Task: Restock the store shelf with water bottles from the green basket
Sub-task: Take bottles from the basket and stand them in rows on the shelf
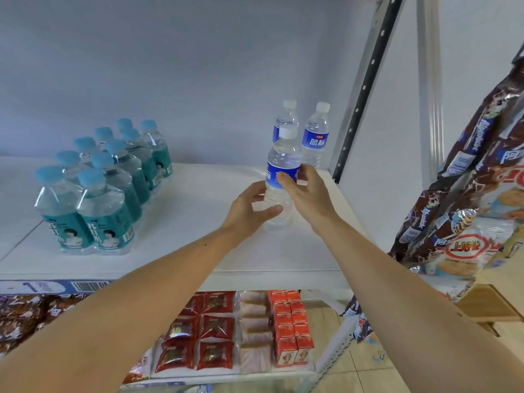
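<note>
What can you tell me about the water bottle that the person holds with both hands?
The held bottle is clear plastic, with a white cap and a blue label with white print. It stands upright at the right end of the white shelf, in front of two matching bottles. The left hand grips its lower body; the right hand holds it at the label.

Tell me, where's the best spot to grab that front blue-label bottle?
Around the labelled middle, from the front, fingers wrapping both sides. The bottle stands upright, its body is round, and two bottles stand close behind. The right hand holds the label; the left hand holds lower down.
</note>
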A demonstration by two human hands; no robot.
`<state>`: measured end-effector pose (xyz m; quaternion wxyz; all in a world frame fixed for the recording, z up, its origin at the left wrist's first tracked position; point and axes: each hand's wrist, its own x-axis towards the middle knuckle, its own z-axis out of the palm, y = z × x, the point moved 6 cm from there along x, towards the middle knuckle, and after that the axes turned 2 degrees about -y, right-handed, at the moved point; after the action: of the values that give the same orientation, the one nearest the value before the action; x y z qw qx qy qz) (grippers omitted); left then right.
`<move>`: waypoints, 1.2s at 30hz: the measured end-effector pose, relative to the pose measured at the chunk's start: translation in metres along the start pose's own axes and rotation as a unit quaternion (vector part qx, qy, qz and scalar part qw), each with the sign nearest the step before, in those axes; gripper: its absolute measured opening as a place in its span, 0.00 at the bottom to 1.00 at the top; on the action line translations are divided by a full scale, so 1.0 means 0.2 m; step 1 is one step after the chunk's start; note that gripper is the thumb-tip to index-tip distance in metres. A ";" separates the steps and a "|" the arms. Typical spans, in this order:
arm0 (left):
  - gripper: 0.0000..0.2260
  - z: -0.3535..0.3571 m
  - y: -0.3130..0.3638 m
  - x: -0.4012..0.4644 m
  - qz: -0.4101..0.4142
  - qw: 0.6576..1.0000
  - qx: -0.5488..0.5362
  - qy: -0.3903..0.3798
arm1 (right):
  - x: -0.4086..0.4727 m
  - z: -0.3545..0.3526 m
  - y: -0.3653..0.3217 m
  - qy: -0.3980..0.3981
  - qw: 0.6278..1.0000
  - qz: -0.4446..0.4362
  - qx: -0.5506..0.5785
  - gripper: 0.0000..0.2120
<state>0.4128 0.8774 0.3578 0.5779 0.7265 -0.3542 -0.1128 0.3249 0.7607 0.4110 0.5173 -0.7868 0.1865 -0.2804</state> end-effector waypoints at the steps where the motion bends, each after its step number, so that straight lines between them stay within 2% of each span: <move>1: 0.21 0.00 -0.01 0.01 0.003 1.000 -0.013 -0.018 | 0.00 -0.01 0.00 -0.007 1.000 -0.008 0.002 0.10; 3: 0.19 0.01 -0.01 0.02 0.002 0.999 -0.030 -0.043 | 0.00 -0.02 0.03 -0.018 1.000 -0.012 0.012 0.08; 4: 0.18 0.02 -0.02 0.03 -0.003 0.998 -0.038 -0.043 | -0.01 -0.03 0.04 -0.019 1.000 -0.008 0.016 0.11; 7: 0.21 0.06 -0.03 0.05 -0.027 0.999 -0.042 0.016 | -0.03 -0.06 0.11 -0.002 1.000 0.007 0.024 0.19; 11: 0.27 0.11 -0.01 0.08 -0.027 0.996 0.015 0.085 | -0.02 -0.04 0.18 -0.005 0.999 0.036 0.019 0.26; 17: 0.29 0.12 0.01 0.17 -0.037 0.986 0.068 0.146 | 0.08 -0.04 0.24 0.037 0.997 0.072 0.009 0.23; 26: 0.28 0.08 -0.06 0.33 -0.037 0.998 0.031 0.039 | 0.30 -0.02 0.33 0.022 0.991 0.113 0.069 0.23; 29: 0.27 0.09 -0.05 0.35 -0.034 0.998 0.019 0.047 | 0.35 -0.01 0.34 0.010 0.991 0.104 0.083 0.18; 33: 0.26 0.09 -0.06 0.39 -0.048 0.996 0.010 0.073 | 0.40 0.03 0.35 -0.005 0.990 0.092 0.105 0.18; 36: 0.25 0.09 -0.07 0.42 -0.056 0.995 0.026 0.077 | 0.41 0.03 0.37 -0.009 0.989 0.088 0.117 0.15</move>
<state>0.4697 0.8108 0.3597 0.5774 0.7662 -0.2705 -0.0794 0.3929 0.6879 0.3624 0.6301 -0.7040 0.2164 -0.2462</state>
